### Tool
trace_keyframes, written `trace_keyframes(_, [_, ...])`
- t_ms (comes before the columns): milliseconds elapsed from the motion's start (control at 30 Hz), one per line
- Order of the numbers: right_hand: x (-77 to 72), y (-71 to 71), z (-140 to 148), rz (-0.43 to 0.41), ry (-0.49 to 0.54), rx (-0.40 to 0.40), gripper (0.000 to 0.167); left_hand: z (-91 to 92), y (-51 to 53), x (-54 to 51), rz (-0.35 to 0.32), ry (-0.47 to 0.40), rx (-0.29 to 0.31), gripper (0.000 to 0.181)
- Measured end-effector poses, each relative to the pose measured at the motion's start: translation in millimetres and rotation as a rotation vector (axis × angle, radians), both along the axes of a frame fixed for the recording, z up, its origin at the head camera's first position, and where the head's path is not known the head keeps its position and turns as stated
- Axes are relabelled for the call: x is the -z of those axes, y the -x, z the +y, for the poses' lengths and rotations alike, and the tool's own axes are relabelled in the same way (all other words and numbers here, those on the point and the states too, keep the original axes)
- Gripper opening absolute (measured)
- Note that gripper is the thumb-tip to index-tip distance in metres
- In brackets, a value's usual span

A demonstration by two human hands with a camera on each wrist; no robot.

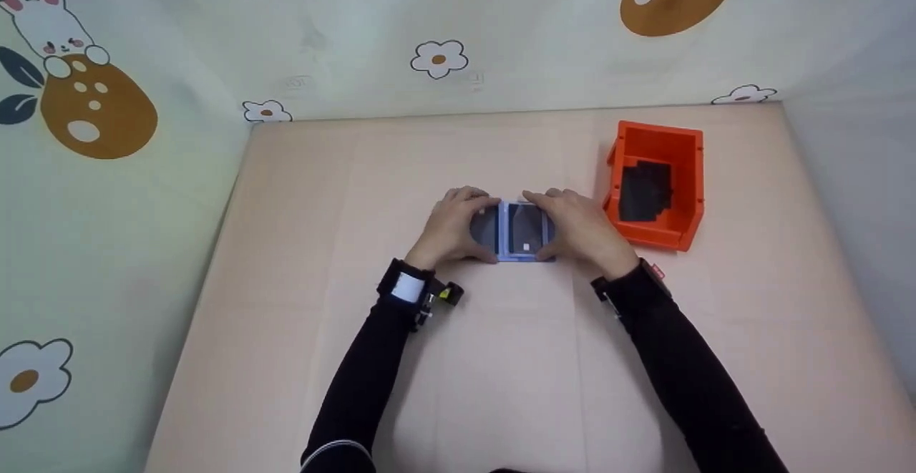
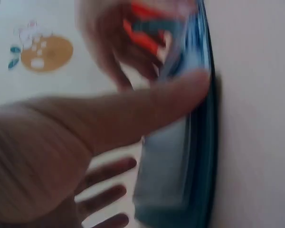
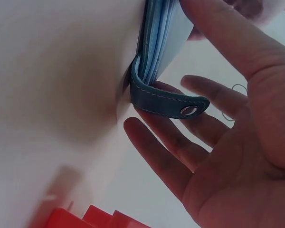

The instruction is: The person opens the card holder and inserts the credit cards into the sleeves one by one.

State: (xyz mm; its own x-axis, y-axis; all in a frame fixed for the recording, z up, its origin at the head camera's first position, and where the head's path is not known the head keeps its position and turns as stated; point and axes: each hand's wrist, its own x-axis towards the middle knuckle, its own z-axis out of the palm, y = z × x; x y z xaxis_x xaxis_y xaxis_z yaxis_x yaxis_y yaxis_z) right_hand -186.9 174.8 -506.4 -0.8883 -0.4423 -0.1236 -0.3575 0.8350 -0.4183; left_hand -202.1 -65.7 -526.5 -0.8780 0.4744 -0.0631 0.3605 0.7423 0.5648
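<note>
Head view shows left hand (image 1: 452,226) and right hand (image 1: 578,228), fingers clamped on opposite sides of an open card holder (image 1: 526,231).

Left sleeve (image 1: 365,366) and right sleeve (image 1: 698,380) were both black, long, close-fitting. A thin pale stripe (image 1: 336,444) ringed the left one well up the forearm. Black left strap (image 1: 391,278) bore a whitish rectangular patch (image 1: 408,288); a stubby black module (image 1: 454,294), marked yellow-green, jutted from its inner side. Black right wristband (image 1: 642,285) showed a small red tag (image 1: 658,271) at its outer edge. Left hand (image 1: 454,227) and right hand (image 1: 580,230): bare.
</note>
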Motion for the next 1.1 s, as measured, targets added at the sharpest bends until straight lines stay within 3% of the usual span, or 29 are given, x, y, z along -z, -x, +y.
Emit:
trace_keyframes(100, [-1.3,-1.1,0,0.007,0.017,-0.006,0.097,-11.9,7.4,4.2,-0.021,-0.008,0.030,0.099])
trace_keyframes(233, [-2.3,-1.8,1,0.005,0.040,-0.014,0.098,-17.5,11.6,7.5,-0.036,-0.026,0.049,0.100])
trace_keyframes(533, [-1.0,3.4,5,-0.033,0.082,0.019,0.086,-18.0,11.1,9.2,-0.023,-0.008,0.046,0.099])
trace_keyframes(833, [1.0,5.1,5,-0.002,0.050,0.008,0.073,-18.3,11.4,8.5,-0.017,0.011,0.053,0.099])
trace_keyframes(1100, [11.2,7.7,6,-0.007,0.060,-0.041,0.088,-18.2,11.0,8.7,-0.036,0.008,0.050,0.099])
